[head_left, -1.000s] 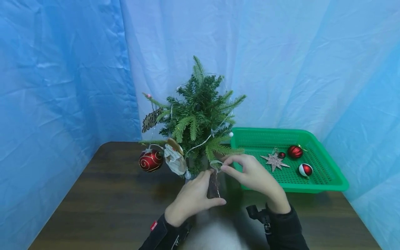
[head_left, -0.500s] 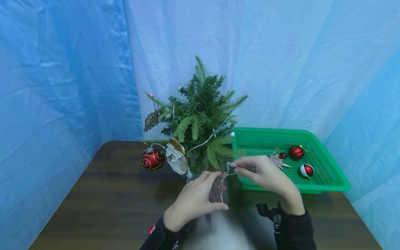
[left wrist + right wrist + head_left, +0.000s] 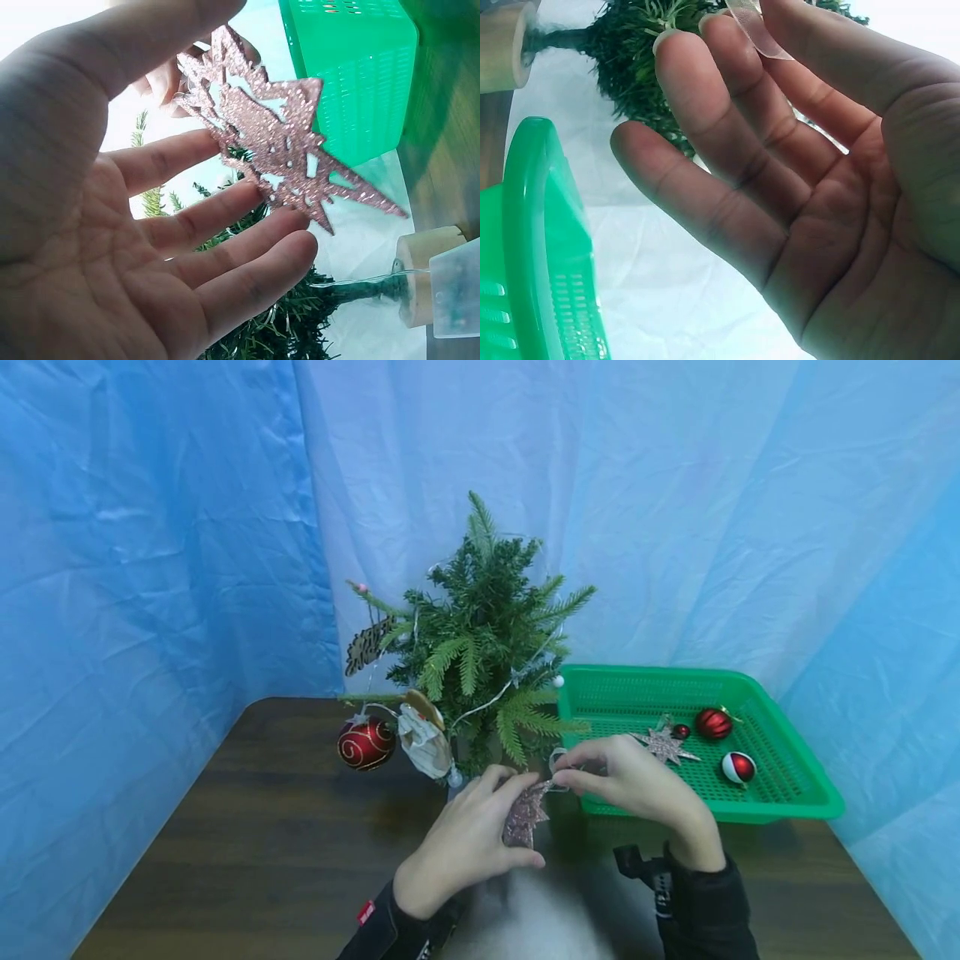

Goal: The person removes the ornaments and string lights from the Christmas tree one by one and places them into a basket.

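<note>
The pink star (image 3: 251,120) is showing more of its flat face now; half a second ago it was standing closer to edge-on. The right hand (image 3: 637,781) is working a bit nearer the star's top, while the left hand (image 3: 461,835) is staying in about the same spot. It looks as if the hanging string is what is being sorted out, and the star is not hanging on a branch yet.

The star is sitting between the two hands, in front of the tree (image 3: 480,635) and above the desk (image 3: 240,827). The left hand is keeping its fingers nearly straight, and their tips are touching the star's edge. The right hand is pinching the clear loop (image 3: 754,30) with finger and thumb.

The star is sparkling with rough glitter, and it is thin and stiff-looking, with cut-out holes and one long point. The loop is looking smooth, bendy and see-through. The tree is sticking out soft-looking green needles, and a round red ball (image 3: 365,743) with gold swirls is hanging on it. The green basket (image 3: 772,815), full of little holes, is holding another glittery star (image 3: 664,746).
</note>
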The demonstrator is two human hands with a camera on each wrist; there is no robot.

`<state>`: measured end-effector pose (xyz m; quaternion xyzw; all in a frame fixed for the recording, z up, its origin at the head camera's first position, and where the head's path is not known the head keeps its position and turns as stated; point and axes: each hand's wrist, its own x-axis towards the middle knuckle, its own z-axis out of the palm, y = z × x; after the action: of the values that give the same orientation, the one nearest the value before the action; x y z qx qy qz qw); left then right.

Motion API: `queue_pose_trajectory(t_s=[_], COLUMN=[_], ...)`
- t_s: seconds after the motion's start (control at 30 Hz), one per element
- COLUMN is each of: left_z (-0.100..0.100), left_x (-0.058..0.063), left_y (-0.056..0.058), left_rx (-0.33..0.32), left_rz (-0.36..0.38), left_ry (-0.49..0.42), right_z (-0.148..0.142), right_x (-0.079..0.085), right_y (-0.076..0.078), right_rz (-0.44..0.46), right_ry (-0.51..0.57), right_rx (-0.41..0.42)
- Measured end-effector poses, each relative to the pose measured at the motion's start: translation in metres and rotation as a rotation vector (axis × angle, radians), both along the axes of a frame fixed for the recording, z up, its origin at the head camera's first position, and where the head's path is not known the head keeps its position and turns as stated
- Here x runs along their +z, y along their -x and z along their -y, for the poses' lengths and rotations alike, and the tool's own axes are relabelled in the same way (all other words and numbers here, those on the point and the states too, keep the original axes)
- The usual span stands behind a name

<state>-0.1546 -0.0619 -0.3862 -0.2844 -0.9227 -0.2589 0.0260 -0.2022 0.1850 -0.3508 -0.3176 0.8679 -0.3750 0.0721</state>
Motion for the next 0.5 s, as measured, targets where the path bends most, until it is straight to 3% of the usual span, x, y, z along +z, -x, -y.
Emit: queue_pose_trajectory(t_s=[0.5], left_z=[-0.0044], left_x=[-0.0007], left_y=[0.0009], left_rx=[0.064], left_rz=[-0.068], left_ry=[0.038], right_z=[-0.0003], right_x=[-0.0014], right_y=[0.0017], right_rz=[-0.019], right_ry=[-0.04], right_rx=[0.023])
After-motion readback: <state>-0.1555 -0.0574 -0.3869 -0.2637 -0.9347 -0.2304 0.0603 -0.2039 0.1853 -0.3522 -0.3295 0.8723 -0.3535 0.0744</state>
